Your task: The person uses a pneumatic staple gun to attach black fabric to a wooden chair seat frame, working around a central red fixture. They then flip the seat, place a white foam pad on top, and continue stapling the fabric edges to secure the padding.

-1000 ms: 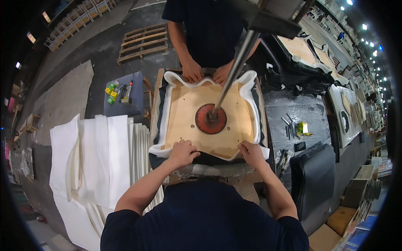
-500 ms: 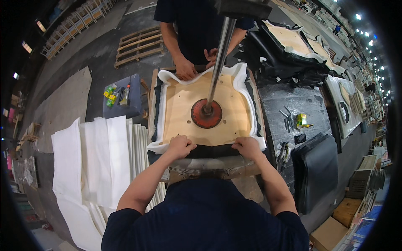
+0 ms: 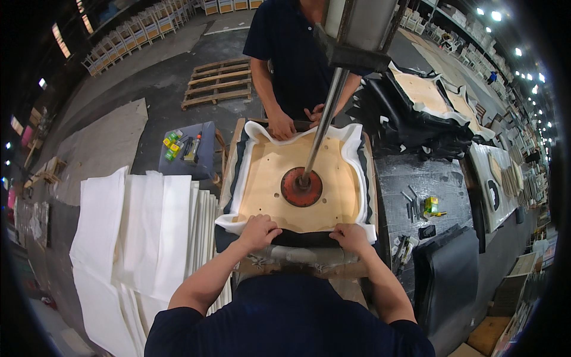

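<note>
Down at the near edge of the bench, both hands work the same seat. Containers come first: the only one is a small grey tray (image 3: 189,156) on a stand to the left of the bench, holding a few small yellow and green bottles (image 3: 172,143) and some slim tools too small to tell apart.

The seat (image 3: 279,178) lies face down on the bench: a pale plywood board with several small holes, edged all round by a rumpled white foam lip (image 3: 237,178), with black cover (image 3: 294,238) showing along the near edge. A round red press plate (image 3: 301,187) sits on the middle of the board, and a slanted steel rod (image 3: 324,113) runs up from it to a grey machine head above.

The left hand (image 3: 257,231) is curled shut, fingers pinching the black cover at the near left of the board. The right hand (image 3: 351,235) is likewise closed on the cover at the near right. The two are apart, with the cover stretched between them.

Across the bench another person in a dark shirt has both hands (image 3: 281,127) on the far edge of the seat, just beside the rod. White foam sheets (image 3: 143,232) are stacked on the floor to the left. To the right, a dark table (image 3: 416,178) carries scattered small tools and a yellow-green item (image 3: 430,205); beyond it lie more seats (image 3: 425,95) wrapped in black. A wooden pallet (image 3: 217,82) rests on the floor behind.
</note>
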Available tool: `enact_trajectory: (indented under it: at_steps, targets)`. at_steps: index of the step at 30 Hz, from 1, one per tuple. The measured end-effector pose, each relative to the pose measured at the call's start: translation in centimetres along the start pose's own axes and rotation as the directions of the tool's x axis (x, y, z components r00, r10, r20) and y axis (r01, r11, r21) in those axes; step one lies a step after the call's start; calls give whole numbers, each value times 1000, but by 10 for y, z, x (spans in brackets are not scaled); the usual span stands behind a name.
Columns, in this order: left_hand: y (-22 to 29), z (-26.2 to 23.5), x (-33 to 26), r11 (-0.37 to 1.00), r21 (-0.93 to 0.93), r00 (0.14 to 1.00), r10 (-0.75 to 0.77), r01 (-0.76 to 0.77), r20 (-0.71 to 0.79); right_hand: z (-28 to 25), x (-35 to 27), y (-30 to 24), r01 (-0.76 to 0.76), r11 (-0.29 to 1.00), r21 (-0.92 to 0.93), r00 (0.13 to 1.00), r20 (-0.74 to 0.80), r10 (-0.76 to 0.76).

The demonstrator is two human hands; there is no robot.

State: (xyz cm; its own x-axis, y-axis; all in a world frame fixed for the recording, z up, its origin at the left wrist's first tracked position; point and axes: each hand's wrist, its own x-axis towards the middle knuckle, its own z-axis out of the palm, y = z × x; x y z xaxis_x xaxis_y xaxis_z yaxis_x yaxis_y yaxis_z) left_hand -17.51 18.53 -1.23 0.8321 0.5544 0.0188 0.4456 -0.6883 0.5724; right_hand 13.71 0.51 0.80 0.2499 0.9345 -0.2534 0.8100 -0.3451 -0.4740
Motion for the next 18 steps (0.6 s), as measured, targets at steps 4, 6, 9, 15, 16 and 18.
enact_trajectory:
  at_steps: [4, 6, 9, 15, 16, 18]
  targets:
    - [13, 2, -22, 995, 30, 980, 102, -98, -171, -1, 1, 0, 0, 1000, -26, 1000, 4, 0]
    - [20, 3, -32, 993, 50, 966, 114, -105, -233, -1, 2, 0, 1, 999, -36, 1000, 18, 0]
    - [23, 2, -36, 994, 53, 958, 103, -93, -269, -2, 3, -1, 11, 999, -45, 999, 38, -9]
    - [28, 4, -29, 996, 58, 958, 76, -62, -275, -6, 5, 2, 28, 999, -38, 998, 55, -26]
    - [28, 4, -27, 996, 58, 957, 82, -69, -280, -7, 4, 3, 34, 999, -37, 998, 51, -32]
    - [28, 5, -29, 996, 56, 953, 83, -69, -292, -6, 1, 0, 35, 999, -36, 998, 48, -33]
